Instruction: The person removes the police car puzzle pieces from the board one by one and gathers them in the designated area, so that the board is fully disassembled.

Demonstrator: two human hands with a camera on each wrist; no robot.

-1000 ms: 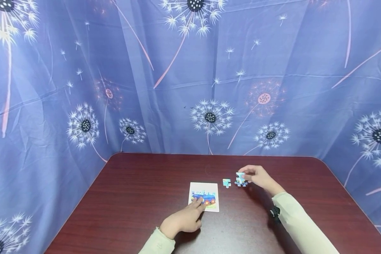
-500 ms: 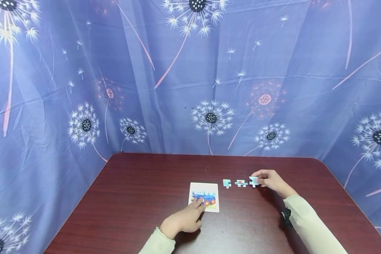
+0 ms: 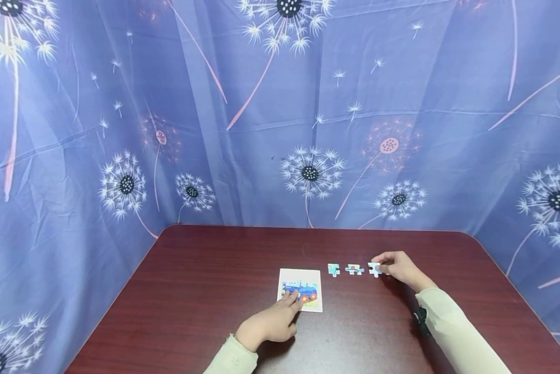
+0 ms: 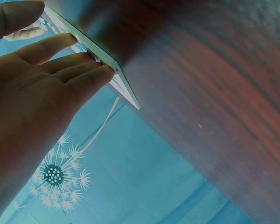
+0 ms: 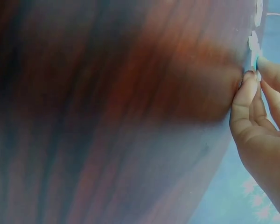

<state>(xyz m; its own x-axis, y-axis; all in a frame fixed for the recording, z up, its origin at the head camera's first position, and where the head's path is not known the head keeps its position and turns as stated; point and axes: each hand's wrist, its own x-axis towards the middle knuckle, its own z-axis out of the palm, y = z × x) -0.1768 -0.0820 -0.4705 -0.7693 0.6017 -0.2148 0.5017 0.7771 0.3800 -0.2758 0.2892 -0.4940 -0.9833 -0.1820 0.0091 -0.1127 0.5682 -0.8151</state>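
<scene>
My left hand (image 3: 270,321) rests its outstretched fingers on a white square card (image 3: 285,274) printed with a blue vehicle; the left wrist view shows the fingertips touching the card's face. To the card's right, my right hand (image 3: 403,269) pinches a light-blue jigsaw piece (image 3: 373,268) by its right side, at or just above the table. Two more jigsaw pieces lie in a row to its left: a middle one (image 3: 354,269) with red and yellow patches, and a light-blue one (image 3: 333,269) nearest the card. In the right wrist view, thumb and fingers meet at the piece's edge.
Everything lies on a dark red-brown wooden table (image 3: 205,291) with rounded far corners. A blue curtain (image 3: 242,156) with a dandelion print hangs behind the table and along both sides.
My right hand has moved right with a jigsaw piece, off the middle piece, and lowered it at the row's right end. My left hand has stayed on the card.
</scene>
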